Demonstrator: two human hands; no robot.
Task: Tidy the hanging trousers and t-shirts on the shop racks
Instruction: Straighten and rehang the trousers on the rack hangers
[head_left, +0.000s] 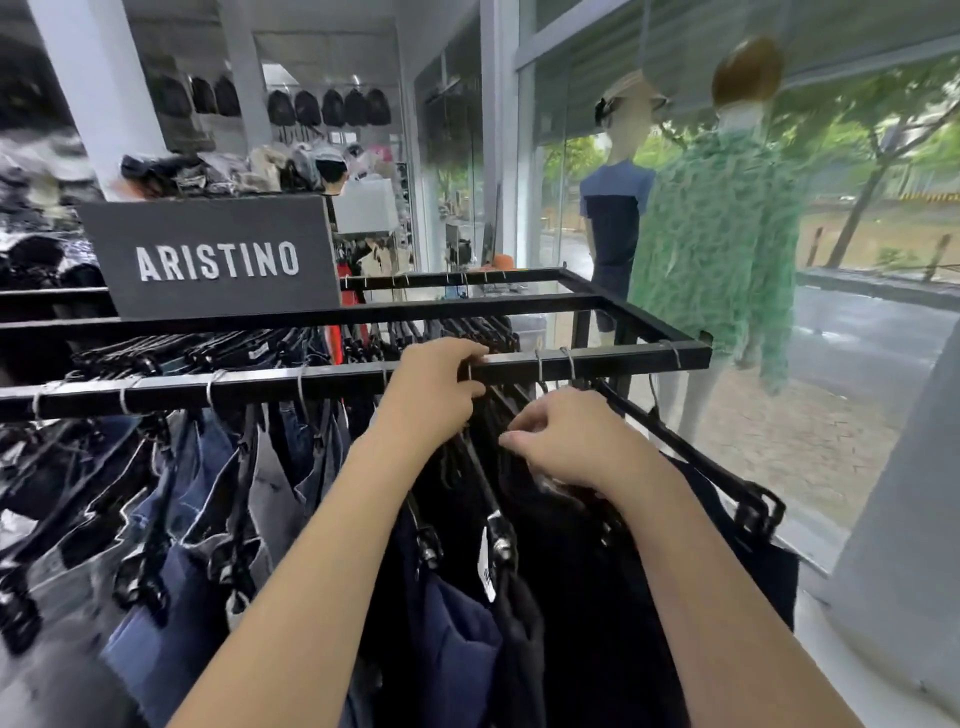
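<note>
Head view, and from my remote seat I start with the biggest thing. The black rack (649, 358) has a front rail running from 9 o'clock to 3 o'clock across the middle, rising a little toward 3. Below it, from 6 to 9 o'clock, hang the jeans (171, 571), bunched and skewed. The dark trousers (582, 597) hang from 5 to 6 o'clock, right under the hands. Each pair has its long axis straight down from a clipped waistband, and the waistbands lie crosswise to the rail, pointing back toward me. Two mannequins (722, 234) stand by the window at 1 o'clock, and a brand sign (213, 257) sits on the rack at 10 o'clock.

The left hand (434, 395) is at the centre, fingers curled over the top of the rail and thumb beneath. I judge it grips there to steady itself and keep its place among the hangers. The right hand (566, 441), just beside it toward 4 o'clock, lies on top of the dark trousers with fingers curled inward. I cannot tell whether it pinches a hanger or only presses the cloth. A clip hanger (483, 483) slants toward 5 o'clock between the wrists. Wire hooks (540, 366) sit unevenly along the rail, so spacing them looks like the step in hand.
</note>
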